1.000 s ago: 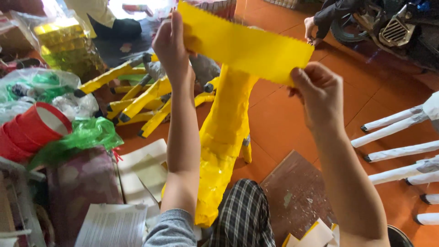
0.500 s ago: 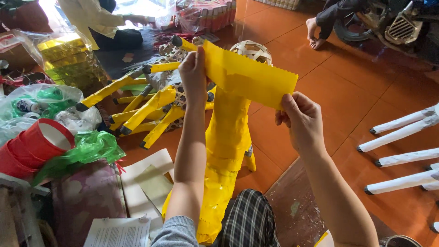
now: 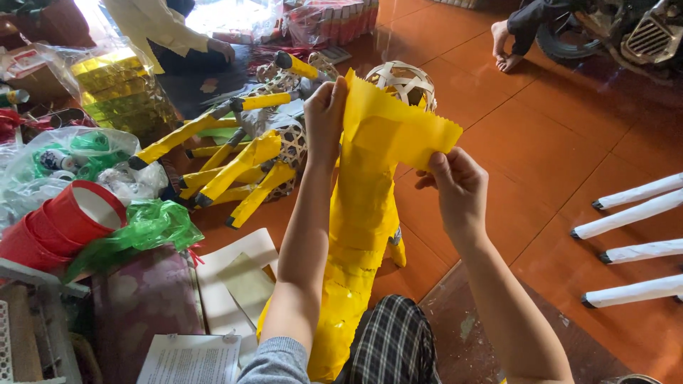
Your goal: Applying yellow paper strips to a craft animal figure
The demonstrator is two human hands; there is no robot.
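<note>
left hand [image 3: 325, 112] and right hand [image 3: 455, 186] each pinching one end of a yellow paper strip [image 3: 398, 128], stretched between them over the yellow paper-covered frame [image 3: 363, 235]. bare woven bamboo head [image 3: 403, 80] just behind the strip; yellow-wrapped bamboo frames [image 3: 242, 160] on floor beyond left hand.

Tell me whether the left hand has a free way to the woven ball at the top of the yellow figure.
Probably yes. The left hand pinches the yellow paper sheet beside the woven ball; only that sheet lies between them, and the hand is occupied holding it.
</note>
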